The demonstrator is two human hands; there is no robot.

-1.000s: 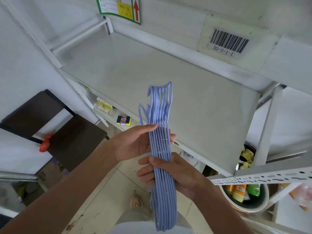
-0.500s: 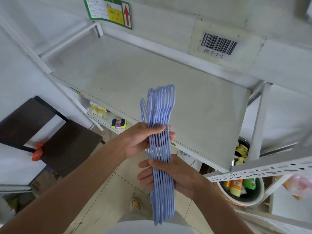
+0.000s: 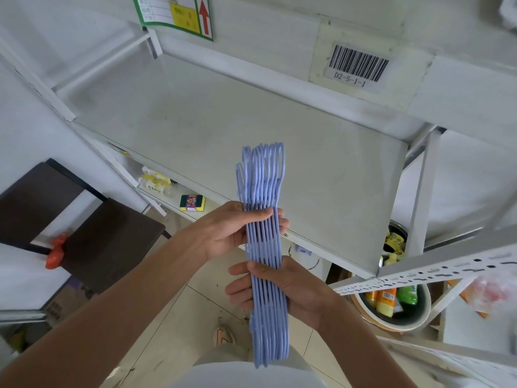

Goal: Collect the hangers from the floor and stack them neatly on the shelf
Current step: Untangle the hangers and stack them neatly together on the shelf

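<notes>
Here both hands grip hangers [image 3: 264,247] before shelf [image 3: 223,121] edge.

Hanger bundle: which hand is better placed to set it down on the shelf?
Probably the left hand: it grips the hangers nearer the hooks, beside the shelf edge. The right hand holds lower, further from it.

We note white walls [image 3: 33,152]; a beige tiled floor [image 3: 179,326], soiled; a dark brown table [image 3: 112,242] at left.

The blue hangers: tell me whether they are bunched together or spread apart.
Bunched. The blue hangers sit edge to edge in one tight stack, hooks together at the top, gripped by the left hand and right hand.
</notes>
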